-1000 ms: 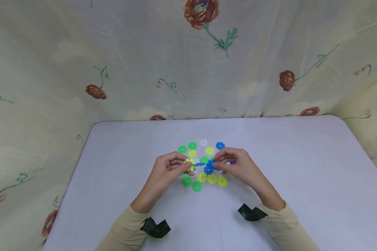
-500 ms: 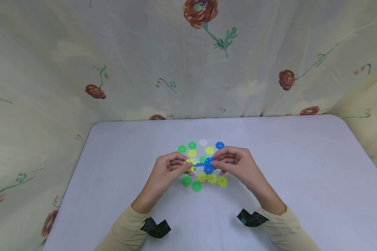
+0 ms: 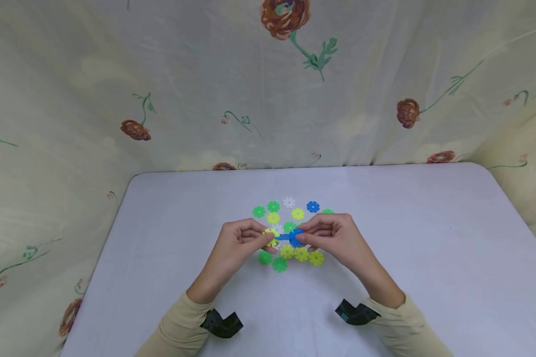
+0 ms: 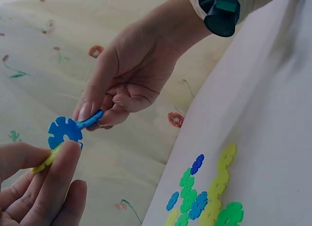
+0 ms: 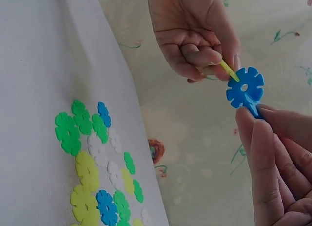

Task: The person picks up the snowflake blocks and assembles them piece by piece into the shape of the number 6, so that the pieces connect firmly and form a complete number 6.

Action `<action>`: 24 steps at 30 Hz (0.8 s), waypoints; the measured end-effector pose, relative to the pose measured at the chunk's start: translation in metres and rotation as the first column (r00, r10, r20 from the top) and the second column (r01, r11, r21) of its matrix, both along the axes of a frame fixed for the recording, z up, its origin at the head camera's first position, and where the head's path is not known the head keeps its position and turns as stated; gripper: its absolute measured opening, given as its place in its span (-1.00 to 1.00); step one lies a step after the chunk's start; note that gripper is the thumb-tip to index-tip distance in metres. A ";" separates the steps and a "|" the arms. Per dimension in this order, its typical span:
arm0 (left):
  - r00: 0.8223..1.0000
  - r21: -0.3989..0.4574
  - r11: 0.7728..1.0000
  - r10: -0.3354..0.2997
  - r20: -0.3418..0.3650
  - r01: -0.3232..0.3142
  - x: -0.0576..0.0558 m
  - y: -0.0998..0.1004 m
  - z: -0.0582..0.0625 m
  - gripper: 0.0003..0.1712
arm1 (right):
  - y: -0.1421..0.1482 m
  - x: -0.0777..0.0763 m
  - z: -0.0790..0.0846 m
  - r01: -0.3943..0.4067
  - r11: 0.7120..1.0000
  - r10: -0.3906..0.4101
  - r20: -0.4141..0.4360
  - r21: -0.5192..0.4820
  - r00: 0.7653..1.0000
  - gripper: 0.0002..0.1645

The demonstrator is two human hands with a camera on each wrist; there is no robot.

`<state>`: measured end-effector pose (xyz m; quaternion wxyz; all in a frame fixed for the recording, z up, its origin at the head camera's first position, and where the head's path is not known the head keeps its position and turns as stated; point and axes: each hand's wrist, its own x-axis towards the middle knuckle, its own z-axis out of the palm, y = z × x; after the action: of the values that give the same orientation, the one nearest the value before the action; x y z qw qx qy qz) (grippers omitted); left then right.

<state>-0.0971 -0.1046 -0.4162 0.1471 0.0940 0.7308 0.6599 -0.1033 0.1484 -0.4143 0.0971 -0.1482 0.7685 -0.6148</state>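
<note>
Slotted flower-shaped plastic discs are in both hands, held up over the table. My left hand (image 3: 241,238) pinches a yellow disc (image 4: 46,160) between thumb and fingers. Joined to that yellow disc is a blue disc (image 5: 252,80), its face showing in both wrist views. With thumb and fingertips, my right hand (image 3: 332,233) pinches another blue disc (image 4: 92,119), which meets the opposite edge of the middle blue disc at an angle. The three make a short row between the hands. Fingers partly hide the outer two discs.
Under and around the hands lie loose discs: green (image 3: 280,265), yellow (image 3: 316,258), white (image 3: 289,202) and blue (image 3: 313,207). They lie flat on the white table (image 3: 161,258), several of them close together. A flower-printed cloth (image 3: 183,89) hangs behind the table.
My right hand has moved slightly left and down, bringing its blue disc up against the middle blue disc, which has turned from nearly edge-on. The left hand has hardly moved.
</note>
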 end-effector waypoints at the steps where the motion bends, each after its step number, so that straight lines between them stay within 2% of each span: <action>1: 1.000 -0.004 1.000 -0.003 0.002 0.003 0.000 0.000 0.000 -0.76 | 0.000 0.000 0.000 -0.006 1.000 0.006 -0.001 -0.001 1.000 -0.83; 13: 1.000 0.026 1.000 0.012 -0.017 -0.011 0.000 0.002 0.000 -0.82 | -0.005 0.000 -0.003 -0.004 1.000 0.004 0.020 -0.019 1.000 -0.83; 16: 1.000 0.033 0.999 0.012 -0.022 -0.012 0.000 0.001 0.001 -0.82 | -0.005 0.000 -0.003 -0.024 0.999 0.024 0.031 -0.021 0.999 -0.81; 22: 0.997 0.023 0.998 0.059 -0.055 -0.058 -0.003 -0.003 0.004 -0.82 | -0.004 0.000 -0.002 -0.087 0.995 0.085 0.048 0.044 0.995 -0.84; 24: 0.996 0.032 0.998 0.058 -0.061 -0.056 -0.003 -0.004 0.004 -0.79 | -0.005 0.000 -0.003 -0.105 0.993 0.102 0.068 0.052 0.992 -0.84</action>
<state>-0.1005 -0.1081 -0.4121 0.1040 0.0959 0.7274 0.6715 -0.1036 0.1438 -0.4172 0.1580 -0.1650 0.7730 -0.5918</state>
